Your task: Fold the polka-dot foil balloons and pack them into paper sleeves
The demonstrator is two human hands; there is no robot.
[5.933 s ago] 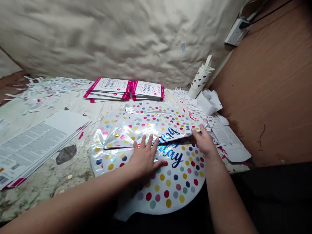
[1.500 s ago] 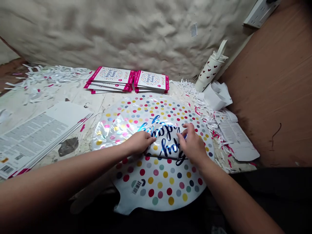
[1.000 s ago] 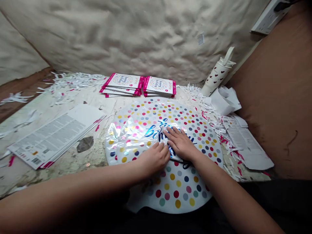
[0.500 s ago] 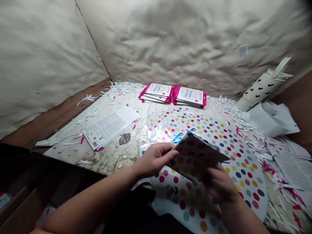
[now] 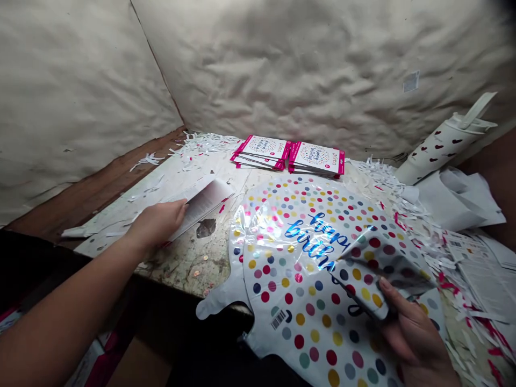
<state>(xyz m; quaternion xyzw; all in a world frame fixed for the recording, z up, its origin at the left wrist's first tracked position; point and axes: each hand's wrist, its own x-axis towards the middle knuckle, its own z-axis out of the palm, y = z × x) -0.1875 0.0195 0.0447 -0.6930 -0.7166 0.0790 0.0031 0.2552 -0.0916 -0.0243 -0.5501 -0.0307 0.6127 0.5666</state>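
Note:
Fingers closed, my left hand [image 5: 159,223] grips the edge of a printed card [image 5: 203,200] and bends it up from the pile at the left. My right hand [image 5: 415,333] pinches a folded dotted foil sheet [image 5: 371,269], thumb on top. Beneath it, flat foil balloons [image 5: 282,269] with coloured dots and blue lettering spread over the table, their lower part hanging past the front edge. A barcode shows near the lower middle of the top balloon.
Two stacks of pink-edged packets, a left one [image 5: 262,153] and a right one [image 5: 316,160], lie at the back. A heart-patterned tumbler [image 5: 439,145] leans at the right above crumpled white paper [image 5: 455,199]. Paper shreds [image 5: 207,142] litter the table [image 5: 189,269].
My left hand has left the folded foil, moved left and taken hold of a card. My right hand has moved right and down with the foil, uncovering the blue lettering.

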